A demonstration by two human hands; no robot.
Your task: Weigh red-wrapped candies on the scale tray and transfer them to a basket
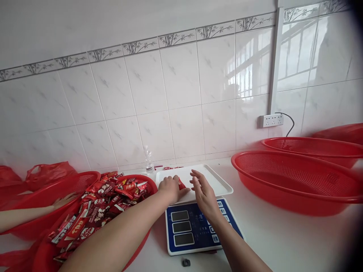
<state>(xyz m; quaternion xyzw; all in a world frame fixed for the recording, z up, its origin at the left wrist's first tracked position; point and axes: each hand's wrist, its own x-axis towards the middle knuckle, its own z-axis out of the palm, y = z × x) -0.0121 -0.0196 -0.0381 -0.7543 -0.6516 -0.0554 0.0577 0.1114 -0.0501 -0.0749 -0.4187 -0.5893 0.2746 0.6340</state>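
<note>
My left hand [170, 190] is closed around a small red snack packet [181, 184], whose end shows past the fingers, above the front of the white weighing tray [215, 177]. Facing it from the right, my right hand [203, 192] has its fingers spread and nothing in them. Both hands are over the near edge of the tray and the blue panel of the digital scale [195, 223]. Left of the scale, a red basket [151, 185] is heaped with red snack packets [98, 211]; my left forearm crosses over it.
At far left, another person's hand [64, 200] reaches into a second red basket [87, 177]. A clear bottle [148, 160] stands behind the tray. Large red perforated baskets [283, 200] sit at right. A small black object [186, 262] lies before the scale. A power strip [271, 120] is on the tiled wall.
</note>
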